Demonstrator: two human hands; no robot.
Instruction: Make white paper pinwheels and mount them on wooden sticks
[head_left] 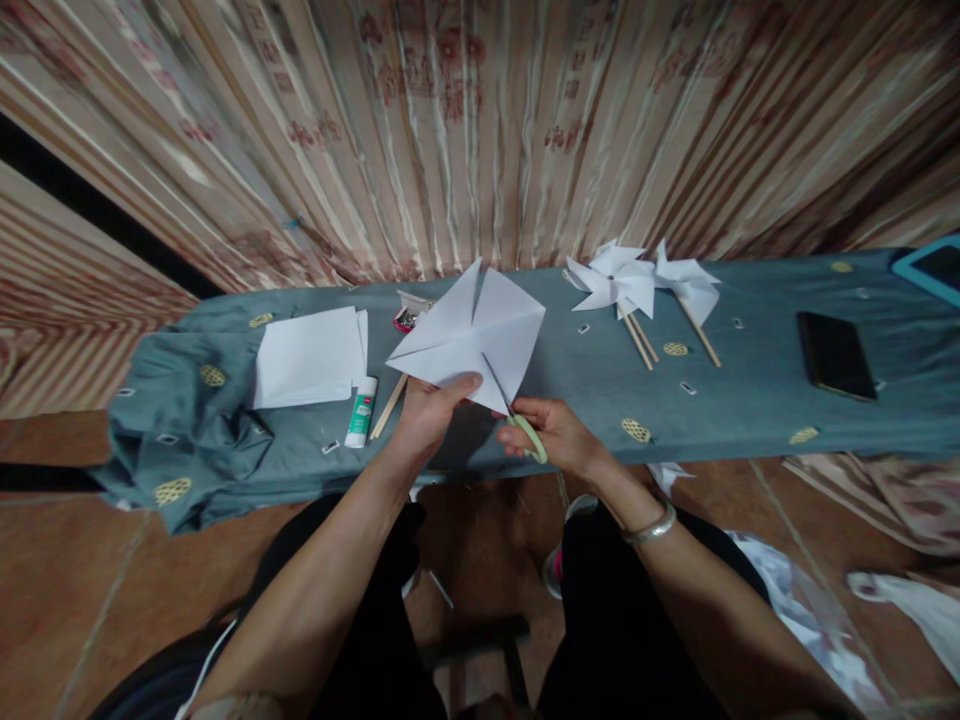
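Note:
A white square of paper (pixel 506 325) with creases and slits cut in from its corners is held up over the bench. My left hand (pixel 435 410) grips its lower edge, thumb on top. My right hand (pixel 551 432) is closed round the pale green handles of a pair of scissors (pixel 531 438). The blades reach into the paper's near corner, along a cut that runs toward the middle. Behind the paper, a small open box of metal pins (pixel 409 312) is partly hidden. Wooden sticks (pixel 388 408) lie beside my left hand.
On the cloth-covered bench (pixel 465 455) are a paper stack (pixel 307 355), a glue stick (pixel 361 412), paper pinwheels on sticks (pixel 619 280), a phone (pixel 835 355) and a blue-edged device (pixel 937 270). A curtain (pixel 480 130) hangs behind. White paper scraps (pixel 795 600) lie on the floor at right.

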